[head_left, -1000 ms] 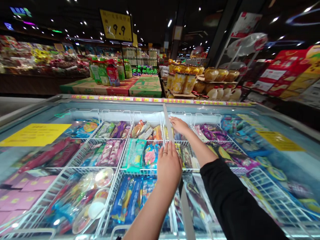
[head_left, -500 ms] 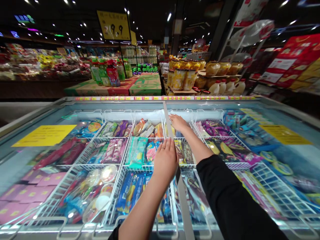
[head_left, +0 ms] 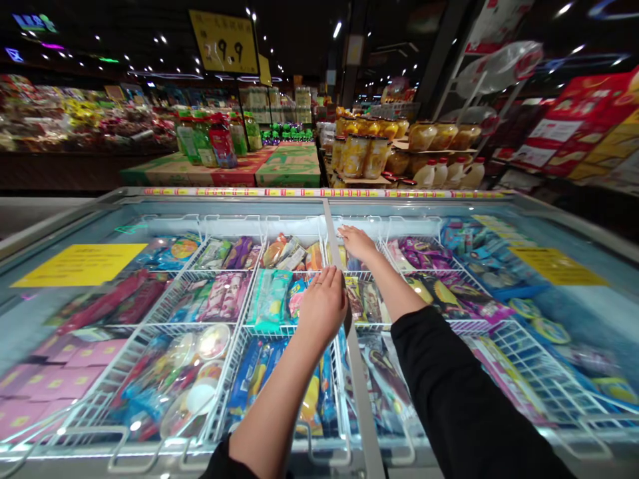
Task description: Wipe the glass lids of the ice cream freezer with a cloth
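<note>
Your black sleeves (head_left: 464, 379) are coming in from the bottom edge, the left one barely showing. Closest up, wire baskets (head_left: 124, 332) are sitting inside the freezer (head_left: 64, 219), holding blue packets (head_left: 244, 372), clear-lidded cups (head_left: 213, 342) and, far left, pink boxes (head_left: 54, 382). A grey bar (head_left: 360, 379) is running away from you down the middle of the glass top (head_left: 279, 208).

Your left hand (head_left: 322, 303) is lying palm down at the left side of that bar, fingers stretched out and together, a ring (head_left: 318, 284) showing; it's gripping nothing visible, thumb hidden. Teal packets (head_left: 269, 299) are lying under the glass to its left.

Your right hand (head_left: 357, 244) is reaching farther, just right of the bar, palm down, fingers extended, grasping nothing visible. Can't tell how hard either hand is pressing. Purple packets (head_left: 432, 253) are lying in a basket to its right.

Yellow notices (head_left: 82, 264) are showing on both sides of the top. A label strip (head_left: 344, 193) is running along the back edge. Beyond, bottles (head_left: 222, 143) are standing on cartons (head_left: 287, 166), jars (head_left: 364, 156) are stacking up to the right, and a yellow price sign (head_left: 223, 41) is hanging above the bottles
</note>
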The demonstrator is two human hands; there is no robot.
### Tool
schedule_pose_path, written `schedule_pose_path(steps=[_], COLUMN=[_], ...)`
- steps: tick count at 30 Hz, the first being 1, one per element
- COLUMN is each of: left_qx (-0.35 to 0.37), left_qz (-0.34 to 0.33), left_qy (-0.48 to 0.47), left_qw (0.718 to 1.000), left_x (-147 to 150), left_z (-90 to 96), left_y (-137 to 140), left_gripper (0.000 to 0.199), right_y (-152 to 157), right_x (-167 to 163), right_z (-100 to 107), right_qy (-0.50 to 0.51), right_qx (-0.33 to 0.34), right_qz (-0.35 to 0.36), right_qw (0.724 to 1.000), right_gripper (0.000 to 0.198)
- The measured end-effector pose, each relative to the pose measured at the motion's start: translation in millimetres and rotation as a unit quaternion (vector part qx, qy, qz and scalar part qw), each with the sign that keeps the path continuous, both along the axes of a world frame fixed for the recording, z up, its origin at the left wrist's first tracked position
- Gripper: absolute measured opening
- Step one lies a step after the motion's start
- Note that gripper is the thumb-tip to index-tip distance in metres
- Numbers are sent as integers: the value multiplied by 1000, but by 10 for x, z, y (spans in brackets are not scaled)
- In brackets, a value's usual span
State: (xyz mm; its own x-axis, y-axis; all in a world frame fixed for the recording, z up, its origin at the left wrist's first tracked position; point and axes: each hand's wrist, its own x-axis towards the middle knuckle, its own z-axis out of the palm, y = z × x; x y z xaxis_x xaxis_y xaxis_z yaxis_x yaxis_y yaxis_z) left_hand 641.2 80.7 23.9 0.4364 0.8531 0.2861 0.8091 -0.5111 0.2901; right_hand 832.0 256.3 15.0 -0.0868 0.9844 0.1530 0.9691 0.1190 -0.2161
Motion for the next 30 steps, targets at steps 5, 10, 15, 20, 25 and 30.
schedule_pose_path(steps=[5, 10, 15, 20, 25, 30], left_qx=[3, -4, 5, 5, 7, 3], left_qz=[16, 20, 31, 32, 29, 25], left_qy=[-7, 13, 12, 5, 6, 40], left_qw=[1000, 1000, 999, 999, 1000, 999], left_x=[-51, -37, -9, -4, -3, 5], left_z=[-30, -5, -18, -46, -56, -45], left_y=[47, -6, -21, -5, -18, -33], left_gripper=[50, 50, 50, 51, 52, 53], right_y=[-79, 66, 297, 231, 87, 174], right_x=[133, 412, 170, 47, 345, 431], right_z=[-82, -85, -81, -102, -118, -83], right_qy=[31, 44, 18, 5, 12, 7], right_qx=[-8, -2, 6, 5, -9, -8], right_qz=[68, 42, -42, 2, 126, 104], right_qw=[997, 998, 999, 1000, 992, 995], right_gripper=[57, 57, 54, 57, 56, 57])
